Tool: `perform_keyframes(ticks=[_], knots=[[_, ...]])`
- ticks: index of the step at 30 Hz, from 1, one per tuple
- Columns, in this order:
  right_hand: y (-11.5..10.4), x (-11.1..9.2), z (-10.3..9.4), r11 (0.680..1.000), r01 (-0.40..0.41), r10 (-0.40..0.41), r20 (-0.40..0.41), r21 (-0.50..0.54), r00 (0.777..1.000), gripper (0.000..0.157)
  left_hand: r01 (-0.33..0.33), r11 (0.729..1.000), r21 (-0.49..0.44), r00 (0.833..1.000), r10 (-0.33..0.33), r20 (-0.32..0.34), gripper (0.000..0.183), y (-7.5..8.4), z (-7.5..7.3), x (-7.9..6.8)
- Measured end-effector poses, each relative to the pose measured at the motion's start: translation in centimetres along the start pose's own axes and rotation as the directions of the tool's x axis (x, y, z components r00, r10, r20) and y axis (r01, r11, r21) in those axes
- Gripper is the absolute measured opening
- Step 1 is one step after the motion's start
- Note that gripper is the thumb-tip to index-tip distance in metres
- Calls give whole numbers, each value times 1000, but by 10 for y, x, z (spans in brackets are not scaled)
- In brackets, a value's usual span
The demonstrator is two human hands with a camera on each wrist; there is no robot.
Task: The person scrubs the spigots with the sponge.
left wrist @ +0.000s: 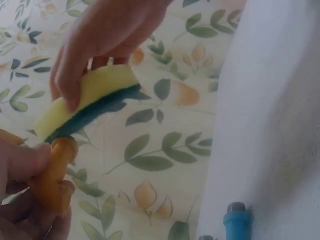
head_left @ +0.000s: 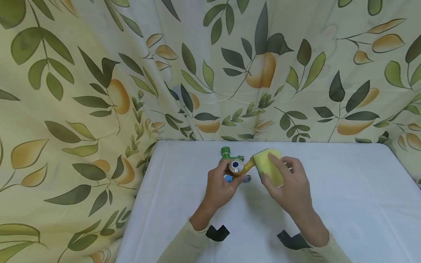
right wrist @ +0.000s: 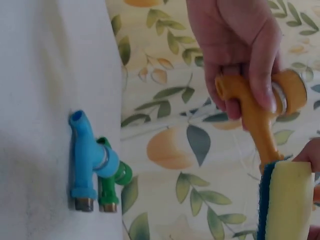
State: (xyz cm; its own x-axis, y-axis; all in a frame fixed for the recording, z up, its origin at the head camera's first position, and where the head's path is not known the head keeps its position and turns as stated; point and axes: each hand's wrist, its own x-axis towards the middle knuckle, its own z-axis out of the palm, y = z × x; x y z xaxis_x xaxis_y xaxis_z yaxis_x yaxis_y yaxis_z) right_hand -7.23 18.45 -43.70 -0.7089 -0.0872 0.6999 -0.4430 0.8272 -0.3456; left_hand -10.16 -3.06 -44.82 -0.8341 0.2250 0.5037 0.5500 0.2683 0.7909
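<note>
My left hand (head_left: 219,186) grips an orange plastic tap (right wrist: 256,117) above the table, its clear-rimmed round knob (head_left: 236,166) turned up toward the head camera. In my right hand (head_left: 294,186) is a yellow sponge (head_left: 267,166) with a dark green-blue scouring side (left wrist: 95,114), pinched between thumb and fingers. That rough side meets the narrow end of the tap in both wrist views. Below, a blue tap (right wrist: 86,162) and a green tap (right wrist: 123,174) lie side by side on the table; the left hand partly covers the blue one in the head view.
A white cloth covers the table (head_left: 345,190). Behind it and along the left hangs a curtain (head_left: 210,73) printed with leaves and fruit. Black strips (head_left: 217,233) show near both sleeve cuffs.
</note>
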Motion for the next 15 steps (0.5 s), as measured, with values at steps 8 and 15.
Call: perform_keyframes(ticks=[8,15], knots=[[0,4,-4,998,-53,53,23,34,998,59,-96,983,154,995,96,6,34,1,-3,0],[4,7,-6,999,-43,44,-13,34,999,58,-138,978,155,990,136,23,35,3,-5,-1]])
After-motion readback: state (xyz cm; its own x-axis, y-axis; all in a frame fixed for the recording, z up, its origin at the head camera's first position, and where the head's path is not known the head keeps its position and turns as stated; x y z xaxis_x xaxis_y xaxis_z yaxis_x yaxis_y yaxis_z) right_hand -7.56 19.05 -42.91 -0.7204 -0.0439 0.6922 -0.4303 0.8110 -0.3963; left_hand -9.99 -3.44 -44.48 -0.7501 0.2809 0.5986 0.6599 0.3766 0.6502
